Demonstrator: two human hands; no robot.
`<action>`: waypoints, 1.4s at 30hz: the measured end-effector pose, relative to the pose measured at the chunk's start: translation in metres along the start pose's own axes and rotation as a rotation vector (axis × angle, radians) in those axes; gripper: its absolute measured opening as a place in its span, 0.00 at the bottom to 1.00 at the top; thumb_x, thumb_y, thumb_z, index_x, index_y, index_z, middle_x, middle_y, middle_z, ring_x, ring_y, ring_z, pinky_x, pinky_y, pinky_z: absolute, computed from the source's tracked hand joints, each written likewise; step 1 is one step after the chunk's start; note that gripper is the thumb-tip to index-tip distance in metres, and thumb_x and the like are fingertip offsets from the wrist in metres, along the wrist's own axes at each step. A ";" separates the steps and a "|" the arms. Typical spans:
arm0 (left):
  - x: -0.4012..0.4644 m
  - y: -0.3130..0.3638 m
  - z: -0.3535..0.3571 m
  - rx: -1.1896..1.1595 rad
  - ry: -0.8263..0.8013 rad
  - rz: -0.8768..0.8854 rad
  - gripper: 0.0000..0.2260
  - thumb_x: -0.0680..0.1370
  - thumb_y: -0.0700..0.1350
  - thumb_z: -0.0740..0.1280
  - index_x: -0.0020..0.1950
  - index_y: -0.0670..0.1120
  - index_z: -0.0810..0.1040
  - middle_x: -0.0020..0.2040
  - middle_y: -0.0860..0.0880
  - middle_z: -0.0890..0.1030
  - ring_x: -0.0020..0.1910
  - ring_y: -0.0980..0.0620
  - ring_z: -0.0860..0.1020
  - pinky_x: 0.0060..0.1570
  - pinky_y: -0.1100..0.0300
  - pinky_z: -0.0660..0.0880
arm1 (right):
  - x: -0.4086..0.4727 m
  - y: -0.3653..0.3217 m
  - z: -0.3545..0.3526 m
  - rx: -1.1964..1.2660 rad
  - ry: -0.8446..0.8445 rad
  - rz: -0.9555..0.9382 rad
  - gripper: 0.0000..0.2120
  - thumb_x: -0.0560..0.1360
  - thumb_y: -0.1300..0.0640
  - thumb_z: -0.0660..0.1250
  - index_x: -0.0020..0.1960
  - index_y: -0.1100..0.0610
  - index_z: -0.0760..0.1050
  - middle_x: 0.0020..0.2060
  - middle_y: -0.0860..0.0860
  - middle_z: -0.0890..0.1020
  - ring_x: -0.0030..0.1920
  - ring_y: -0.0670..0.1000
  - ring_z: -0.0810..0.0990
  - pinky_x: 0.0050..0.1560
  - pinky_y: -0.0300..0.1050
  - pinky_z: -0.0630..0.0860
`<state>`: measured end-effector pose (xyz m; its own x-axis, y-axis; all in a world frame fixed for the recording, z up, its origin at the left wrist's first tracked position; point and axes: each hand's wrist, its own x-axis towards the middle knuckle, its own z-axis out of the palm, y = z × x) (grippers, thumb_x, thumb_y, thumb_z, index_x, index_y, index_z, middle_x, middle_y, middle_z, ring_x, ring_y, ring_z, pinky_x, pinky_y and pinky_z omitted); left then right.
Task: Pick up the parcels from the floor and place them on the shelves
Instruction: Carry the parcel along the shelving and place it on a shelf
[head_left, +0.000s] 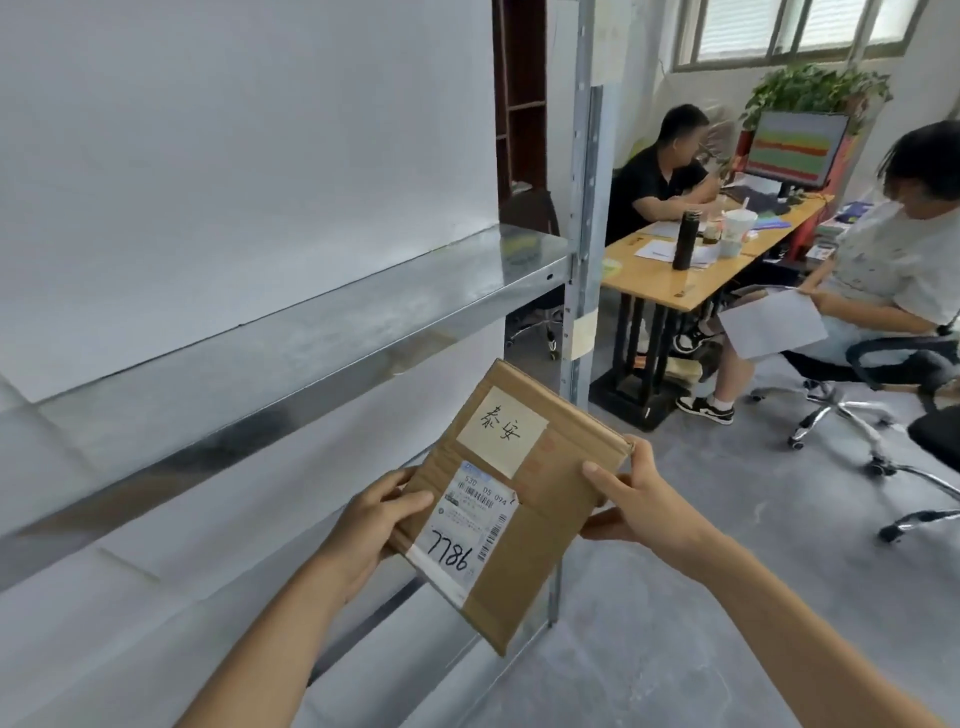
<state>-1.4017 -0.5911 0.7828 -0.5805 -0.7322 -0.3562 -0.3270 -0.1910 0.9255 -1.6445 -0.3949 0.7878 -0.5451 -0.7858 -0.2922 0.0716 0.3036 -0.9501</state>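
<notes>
So it's an office-type room with a grey floor (675, 597), white wall, and a galvanized metal shelf (322, 317) running along the left. Off to the right, a wooden surface (670, 280) carries a monitor (795, 148), a black flask (684, 240) and papers, with two people seated by it. The flat cardboard parcel (540, 499) is held in the air just below the shelf's edge, long axis tilted up and away, label "7786" facing up. Left hand (371, 525) and right hand (636, 499) both have fingers clamped on its side edges.
</notes>
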 end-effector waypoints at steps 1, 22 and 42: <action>0.007 0.002 0.006 -0.012 0.039 -0.009 0.11 0.80 0.42 0.71 0.60 0.51 0.85 0.54 0.42 0.90 0.54 0.39 0.86 0.50 0.48 0.82 | 0.016 0.001 -0.004 -0.023 -0.026 0.005 0.24 0.82 0.46 0.65 0.72 0.42 0.56 0.60 0.60 0.78 0.46 0.60 0.90 0.50 0.56 0.87; 0.132 0.015 0.058 -0.319 0.681 -0.113 0.30 0.74 0.29 0.73 0.72 0.39 0.65 0.57 0.39 0.78 0.44 0.45 0.81 0.37 0.56 0.78 | 0.173 0.008 0.037 -0.144 0.032 0.033 0.24 0.83 0.55 0.62 0.76 0.54 0.58 0.47 0.54 0.81 0.42 0.53 0.83 0.42 0.49 0.87; 0.136 0.019 0.045 -0.153 0.484 -0.118 0.07 0.82 0.46 0.66 0.59 0.47 0.80 0.57 0.45 0.83 0.56 0.47 0.79 0.59 0.44 0.73 | 0.170 0.008 0.004 -0.131 -0.078 -0.041 0.21 0.83 0.50 0.62 0.75 0.47 0.66 0.62 0.52 0.80 0.55 0.52 0.82 0.56 0.53 0.83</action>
<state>-1.5200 -0.6650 0.7460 -0.1235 -0.9114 -0.3925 -0.2361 -0.3572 0.9037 -1.7327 -0.5281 0.7305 -0.4786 -0.8369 -0.2654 -0.0621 0.3338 -0.9406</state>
